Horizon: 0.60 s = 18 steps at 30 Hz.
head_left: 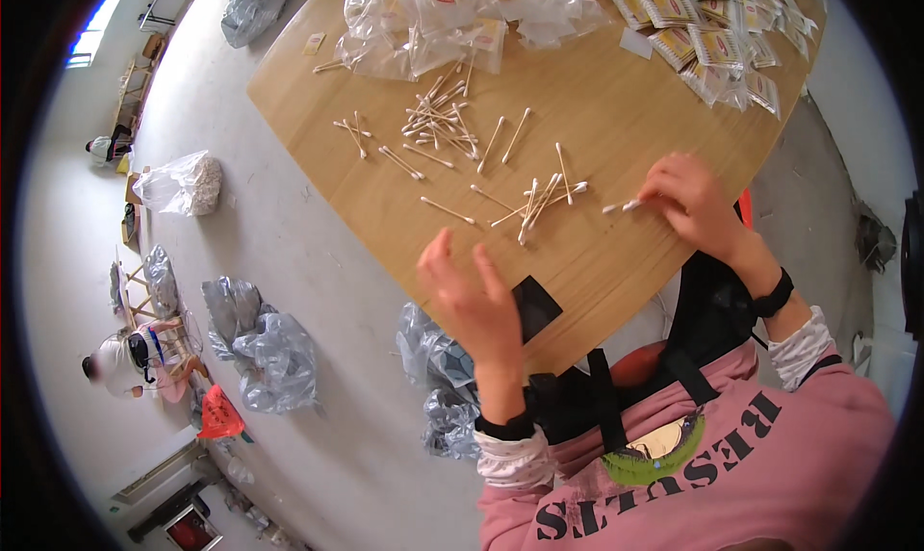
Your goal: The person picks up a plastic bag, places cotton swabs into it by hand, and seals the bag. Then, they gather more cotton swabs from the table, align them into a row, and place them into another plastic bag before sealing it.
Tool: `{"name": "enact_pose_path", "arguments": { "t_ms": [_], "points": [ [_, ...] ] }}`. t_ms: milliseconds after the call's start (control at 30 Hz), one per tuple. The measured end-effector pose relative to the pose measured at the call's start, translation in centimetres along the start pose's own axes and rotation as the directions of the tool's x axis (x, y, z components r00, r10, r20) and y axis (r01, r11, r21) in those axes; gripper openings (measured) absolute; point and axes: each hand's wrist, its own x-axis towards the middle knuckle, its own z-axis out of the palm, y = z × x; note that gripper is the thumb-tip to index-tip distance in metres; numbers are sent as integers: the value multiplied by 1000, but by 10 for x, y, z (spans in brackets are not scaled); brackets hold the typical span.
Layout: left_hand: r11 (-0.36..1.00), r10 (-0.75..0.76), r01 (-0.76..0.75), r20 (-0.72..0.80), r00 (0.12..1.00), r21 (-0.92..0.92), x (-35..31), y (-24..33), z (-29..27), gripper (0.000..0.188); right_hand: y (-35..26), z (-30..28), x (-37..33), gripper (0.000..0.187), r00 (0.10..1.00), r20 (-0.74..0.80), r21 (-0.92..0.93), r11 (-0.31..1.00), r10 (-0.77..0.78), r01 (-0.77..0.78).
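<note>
— Where's the thin wooden cotton swab with white tips [621,205] just now?

— At the fingertips of the right hand [695,203], low over the round pale wooden table [616,99]. The fingers pinch one end; the rest sticks out toward the person's left. Motion blurs it, so I can't say whether it is one swab or two.

— And its long axis?

— Nearly level across the picture, pointing from the right hand toward the small loose cluster of wooden cotton swabs [539,200] that lies just beside its free tip.

— The other hand?

— The left hand [474,296] is raised over the near table edge, fingers spread apart, holding nothing. It stands just above a small flat black square [535,307]. The cluster lies between the two hands, nearer the right.

— Further out?

— A bigger scatter of swabs [438,123] toward the far side, then clear crumpled plastic bags [433,22], and filled swab packets [707,36] at the far right.
</note>
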Motion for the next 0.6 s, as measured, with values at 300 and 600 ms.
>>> {"name": "enact_pose_path", "arguments": {
  "t_ms": [300, 600],
  "points": [
    [981, -193, 192, 36, 981, 17, 55, -2, 33, 50, -29, 50, 69, 27, 930, 32, -71, 927, -366, 367],
    [969, -188, 197, 71, 980, -149, 42, 7, 40, 29, -15, 56, 66, 16, 903, 83, -20, 905, -421, 424]
  ]
}}
